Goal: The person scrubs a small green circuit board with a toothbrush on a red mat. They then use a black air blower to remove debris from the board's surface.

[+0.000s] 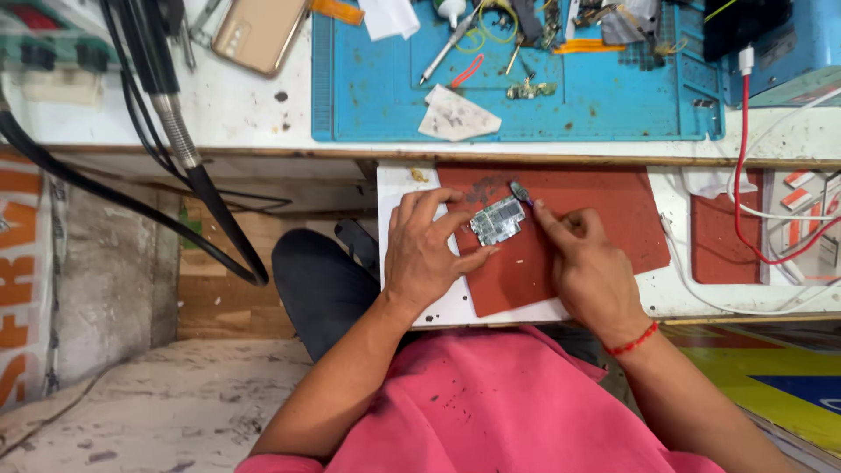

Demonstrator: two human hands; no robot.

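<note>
Between both hands, apparently pinned, circuit board on red mat.

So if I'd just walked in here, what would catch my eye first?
Probably the small green-and-silver circuit board on the red rubber mat, pinned by the left hand while the right hand presses a small dark tool at its upper edge. Next, the bright blue work mat above, littered with tweezers and scraps, and the gold-coloured phone at top left.
</note>
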